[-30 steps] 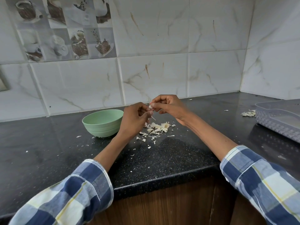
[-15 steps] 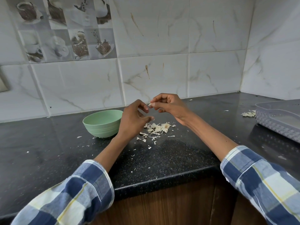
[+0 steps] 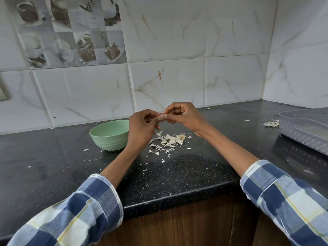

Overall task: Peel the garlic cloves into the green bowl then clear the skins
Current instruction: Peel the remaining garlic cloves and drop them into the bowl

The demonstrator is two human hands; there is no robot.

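Note:
My left hand (image 3: 142, 128) and my right hand (image 3: 182, 115) meet fingertip to fingertip above the black counter (image 3: 177, 173). Between them they pinch a small garlic clove (image 3: 162, 117), mostly hidden by the fingers. A pile of pale garlic skins (image 3: 170, 140) lies on the counter just below the hands. The green bowl (image 3: 110, 134) stands upright to the left of my left hand; its inside is out of sight from this angle.
A grey plastic tray (image 3: 305, 128) sits at the right edge, with a few more skins (image 3: 271, 123) beside it. Small skin flakes are scattered over the counter. A tiled wall (image 3: 168, 82) backs the counter, and the front edge (image 3: 177, 197) is close to me.
The hands drew slightly apart half a second ago and have come back together on the clove. Both sit a little higher than a second ago.

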